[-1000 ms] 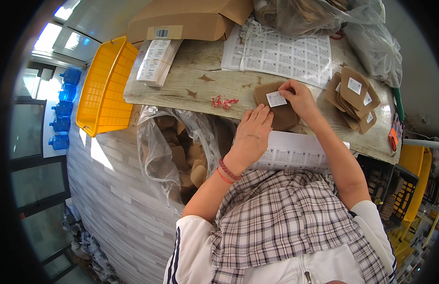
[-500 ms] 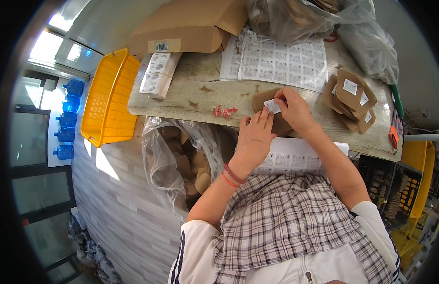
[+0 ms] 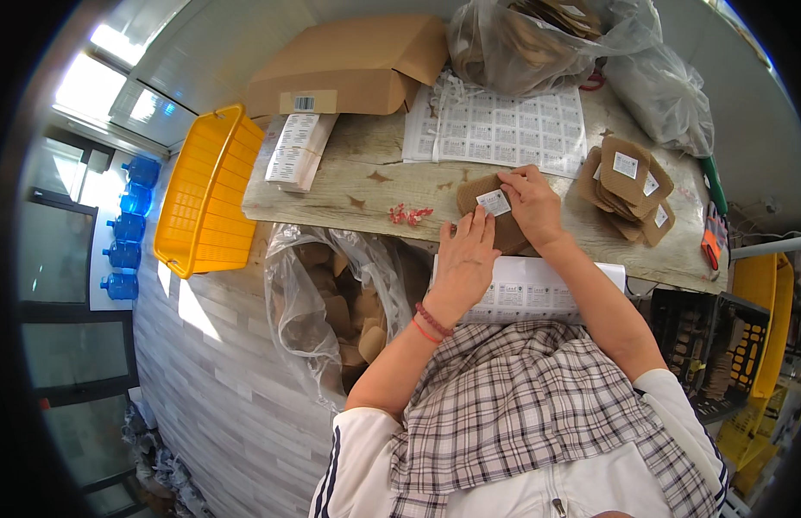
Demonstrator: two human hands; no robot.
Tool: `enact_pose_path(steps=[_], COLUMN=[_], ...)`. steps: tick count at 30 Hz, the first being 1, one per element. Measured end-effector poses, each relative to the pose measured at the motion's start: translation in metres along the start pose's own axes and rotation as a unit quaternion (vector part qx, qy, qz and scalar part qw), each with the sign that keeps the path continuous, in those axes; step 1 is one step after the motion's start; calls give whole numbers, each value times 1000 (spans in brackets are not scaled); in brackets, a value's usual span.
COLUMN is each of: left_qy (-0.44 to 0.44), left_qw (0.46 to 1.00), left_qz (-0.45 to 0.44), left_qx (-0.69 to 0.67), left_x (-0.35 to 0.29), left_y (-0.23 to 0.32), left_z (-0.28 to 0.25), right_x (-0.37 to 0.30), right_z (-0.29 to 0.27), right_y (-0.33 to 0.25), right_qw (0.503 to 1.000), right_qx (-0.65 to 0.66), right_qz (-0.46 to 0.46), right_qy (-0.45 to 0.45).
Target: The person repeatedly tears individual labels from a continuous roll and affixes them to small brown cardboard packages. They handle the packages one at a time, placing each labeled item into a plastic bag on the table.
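In front of me on the table lies a brown textured pad [image 3: 475, 187] with rounded corners. A white label [image 3: 494, 203] sits on it, apparently flat. My left hand [image 3: 466, 257] has its fingers stretched out, their tips touching the pad and the label's lower edge. At the pad's right side is my right hand [image 3: 535, 205], its fingers bent and closed around the edge beside the label. Part of the pad is hidden under both hands. Off to the right rests a pile of similar labelled pads [image 3: 632, 177].
Label sheets [image 3: 513, 129] lie behind my hands, and another sheet [image 3: 530, 289] is at my lap. A cardboard box [image 3: 349, 56], plastic bags [image 3: 521, 52], red scraps [image 3: 409, 214] and a bundle of paper strips [image 3: 299, 151] are around. A yellow basket [image 3: 209, 203] stands left; a bag of brown pieces [image 3: 331, 302] hangs below.
The right fingers have moved from the label's corner to the pad's edge. The label, earlier partly covered, now shows whole on the pad. The whole view has shifted slightly.
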State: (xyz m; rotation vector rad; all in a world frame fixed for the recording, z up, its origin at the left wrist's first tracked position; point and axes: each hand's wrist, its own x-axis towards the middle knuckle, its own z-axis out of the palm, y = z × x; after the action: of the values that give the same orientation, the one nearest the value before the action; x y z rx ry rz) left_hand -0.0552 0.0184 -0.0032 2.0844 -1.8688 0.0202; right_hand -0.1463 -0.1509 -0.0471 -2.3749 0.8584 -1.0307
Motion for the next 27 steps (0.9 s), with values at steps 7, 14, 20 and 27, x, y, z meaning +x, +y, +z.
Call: enact_pose_path(steps=[7,14,20,27], left_qy=[-1,6,41,71], left_qw=[1000,1000,998,989], left_qz=[-8,-16,-28,-74], left_qx=[-3,-6,-45,-108], left_x=[0,0,-4,-36], left_y=[2,2,3,-15], left_z=[0,3,4,-3], right_x=[4,6,-8,1], right_z=[-2,-3,-12,-67], right_y=[-8,-8,-15,-24], right_qw=[998,996,981,959], right_qx=[-37,2,184,254], right_qz=[-25,-69,66,77], right_qy=[45,53,10,103])
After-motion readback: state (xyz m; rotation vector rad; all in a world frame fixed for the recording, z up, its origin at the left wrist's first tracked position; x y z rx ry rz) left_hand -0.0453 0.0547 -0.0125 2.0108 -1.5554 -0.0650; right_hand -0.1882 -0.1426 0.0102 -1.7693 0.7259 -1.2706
